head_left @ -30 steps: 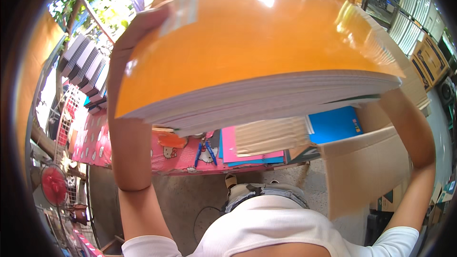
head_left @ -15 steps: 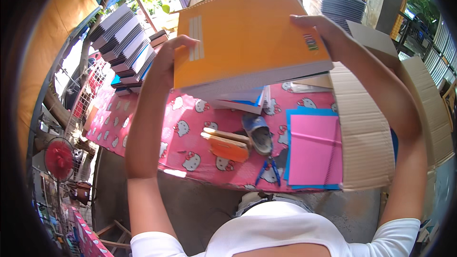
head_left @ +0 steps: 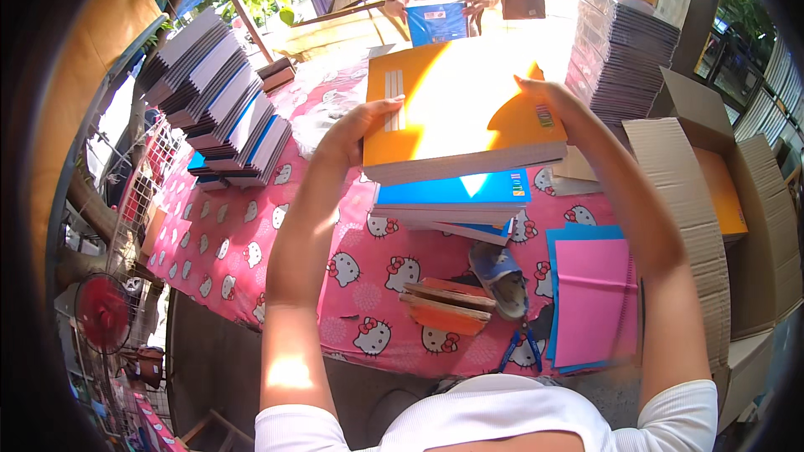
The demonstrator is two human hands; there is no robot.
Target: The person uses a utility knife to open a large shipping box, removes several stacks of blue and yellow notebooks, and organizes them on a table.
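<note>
Between my hands is a thick stack of yellow-orange notebooks (head_left: 452, 109), sunlit across its cover. My left hand (head_left: 356, 130) grips its left edge, thumb on top; my right hand (head_left: 548, 107) grips the right edge the same way. Under and nearer than it lies a pile of blue-covered notebooks (head_left: 452, 191); whether the two touch I cannot tell. Closer to me on the table are an orange block-like bundle (head_left: 448, 305), a blue-grey shoe (head_left: 501, 278), blue-handled pliers (head_left: 523, 345) and a pink spiral notebook (head_left: 595, 301) on blue sheets.
The pink patterned tablecloth (head_left: 243, 243) covers the table. Tall notebook stacks (head_left: 222, 100) stand at the left, and a plastic-wrapped stack (head_left: 624, 50) at the far right. An open cardboard box (head_left: 682, 226) sits at the right. Across the table, another person holds a blue package (head_left: 437, 23).
The yellow-orange stack has come down over the blue notebooks, still in both hands. My view has shifted, and the person opposite with the blue package now shows.
</note>
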